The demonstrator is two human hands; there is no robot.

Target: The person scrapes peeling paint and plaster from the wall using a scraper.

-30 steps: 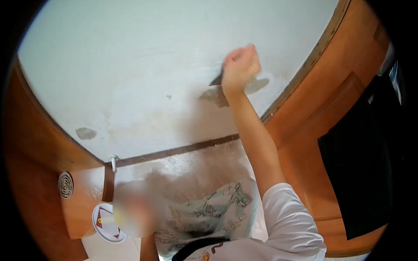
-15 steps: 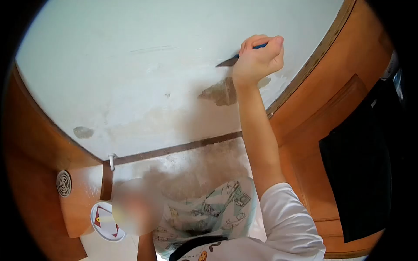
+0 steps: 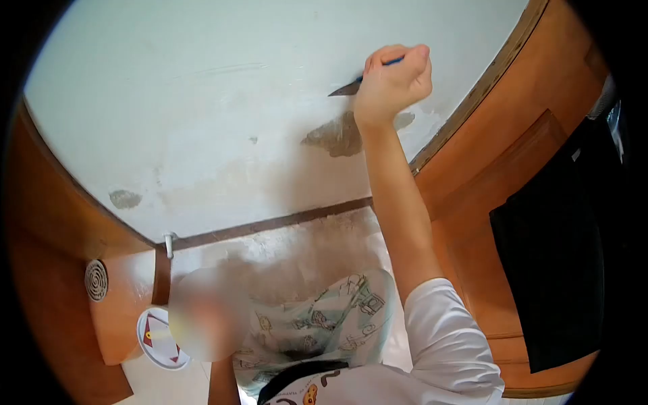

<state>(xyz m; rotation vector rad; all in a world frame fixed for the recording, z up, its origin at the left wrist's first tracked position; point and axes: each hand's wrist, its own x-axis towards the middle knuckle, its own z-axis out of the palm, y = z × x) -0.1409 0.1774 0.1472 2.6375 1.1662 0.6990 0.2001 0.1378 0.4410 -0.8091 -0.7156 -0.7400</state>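
Observation:
A putty knife (image 3: 346, 89) with a blue handle and a thin dark blade is gripped in my right hand (image 3: 395, 77). Its blade lies at a low angle against the white wall (image 3: 223, 115); whether it fully touches cannot be made out. Just below the blade is a bare grey-brown patch (image 3: 334, 137) where the white coat is absent. My left hand (image 3: 214, 327) is low in front of my body, smeared by blur. A pale yellowish shape shows beside it, but its fingers and anything in them are not clear.
A white round lid (image 3: 145, 335) with red and yellow markings is beside my left hand. A white doorstop (image 3: 169, 244) stands at the wall's base. A round vent or drain (image 3: 96, 280) is at left. Brown wooden doors (image 3: 466, 236) and black cloth (image 3: 550, 283) border the right.
The whole view has shifted slightly, so wall, right hand and putty knife all appear a little further up and left. Against the wall, the knife has hardly moved.

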